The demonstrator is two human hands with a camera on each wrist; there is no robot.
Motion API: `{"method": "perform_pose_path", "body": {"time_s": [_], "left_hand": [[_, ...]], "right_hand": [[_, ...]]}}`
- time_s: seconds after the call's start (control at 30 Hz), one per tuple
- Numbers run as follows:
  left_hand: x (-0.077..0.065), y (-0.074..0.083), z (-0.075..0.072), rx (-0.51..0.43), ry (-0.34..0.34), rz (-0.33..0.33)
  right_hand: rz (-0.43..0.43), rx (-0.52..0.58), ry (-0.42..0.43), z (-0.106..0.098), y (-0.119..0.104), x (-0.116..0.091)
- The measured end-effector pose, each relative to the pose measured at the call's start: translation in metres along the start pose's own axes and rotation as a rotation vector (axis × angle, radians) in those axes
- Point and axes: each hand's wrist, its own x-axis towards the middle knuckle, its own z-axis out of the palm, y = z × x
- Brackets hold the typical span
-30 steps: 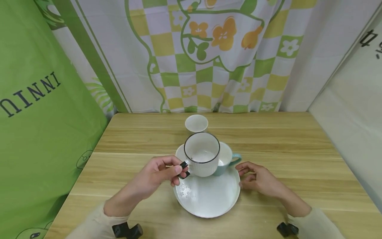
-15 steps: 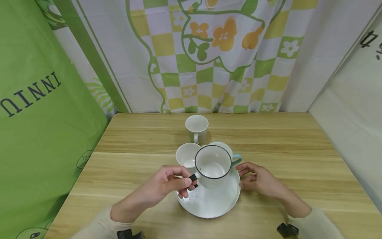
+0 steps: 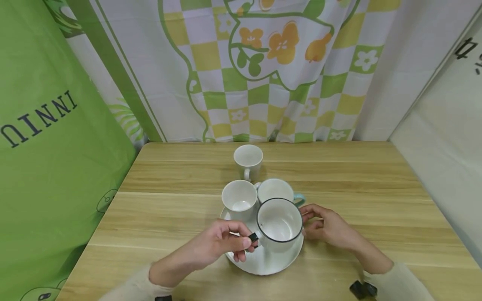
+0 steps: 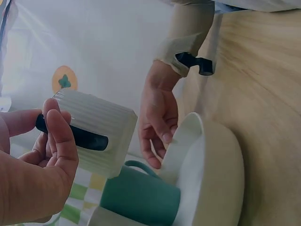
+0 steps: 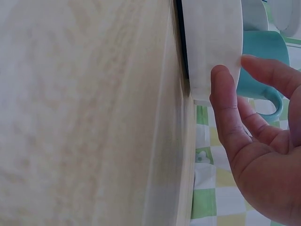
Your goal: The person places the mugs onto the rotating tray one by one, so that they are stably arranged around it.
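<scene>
My left hand (image 3: pixel 229 242) pinches the black handle of a white ribbed mug with a dark rim (image 3: pixel 280 219). The mug hangs upright over a round white plate with a raised wall (image 3: pixel 263 265); the left wrist view has it above a teal mug (image 4: pixel 141 193). That teal mug, white inside, and a white cup (image 3: pixel 239 196) stand side by side on the plate's far half. At the plate's right edge, my right hand (image 3: pixel 331 228) touches the outer wall and rim with fairly straight fingers (image 5: pixel 222 89). The dark-rimmed mug hides part of the plate in the head view.
Behind the plate another white cup (image 3: pixel 248 156) stands on the wooden table (image 3: pixel 173 179), its handle facing me. A patterned curtain (image 3: pixel 263 96) closes off the far edge. Green cloth (image 3: pixel 56 167) hangs at left, white cloth (image 3: pixel 444 138) at right.
My left hand has brought the dark-rimmed mug rightward and nearer to me, uncovering the white cup and much of the teal mug. The right hand has stayed at the plate's edge.
</scene>
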Motion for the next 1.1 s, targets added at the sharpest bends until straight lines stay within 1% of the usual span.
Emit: {"method": "perform_pose_path", "body": {"time_s": [0.13,0.23,0.33,0.5,1.1], "left_hand": [[0.002,-0.008,0.002,-0.004,-0.014,-0.006],[0.003,-0.015,0.005,-0.012,-0.032,0.017],[0.004,-0.021,0.006,-0.030,-0.039,-0.006],[0.006,-0.029,0.009,-0.030,-0.044,-0.027],[0.010,-0.055,0.016,-0.085,0.011,-0.038]], "right_hand": [[-0.032,-0.022,0.016,0.000,0.001,0.000],[-0.037,-0.036,0.023,0.000,0.002,0.000],[-0.031,-0.045,0.022,-0.001,0.002,0.000],[-0.022,-0.029,0.006,-0.001,0.003,0.000],[-0.052,-0.015,0.005,0.000,0.005,0.001]]}}
